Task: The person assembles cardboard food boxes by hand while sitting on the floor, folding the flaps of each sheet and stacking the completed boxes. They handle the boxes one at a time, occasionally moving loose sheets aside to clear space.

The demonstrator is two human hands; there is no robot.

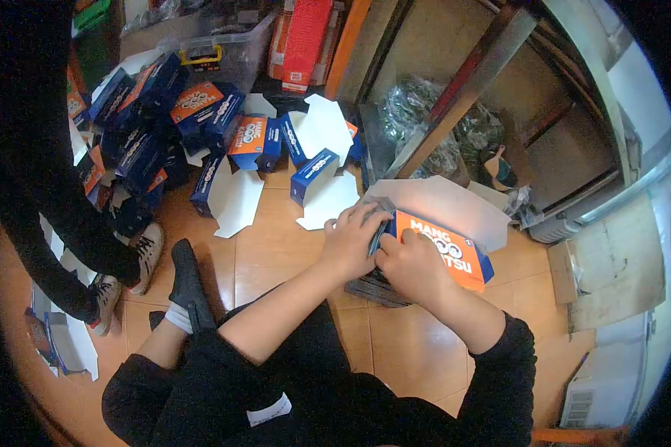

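Note:
An orange and blue printed carton (441, 249) lies on the floor in front of me, its long white flap (440, 205) raised along the far side. At its left end is a stack of thin dark flat pieces (378, 289), partly under my hands. My left hand (354, 242) curves over a dark, greyish flat piece (379, 237) at the top of this stack. Right beside it, my right hand (417, 264) is closed at the carton's near left edge, with curled fingers. What its fingertips grip is hidden.
Several blue and orange cartons (253, 141) lie piled at the upper left, some with white flaps open. Another person's shoes (147, 257) stand left of my leg. A wooden-framed cabinet (462, 97) holding clear plastic bags is behind the carton. Cardboard (619, 261) leans at right.

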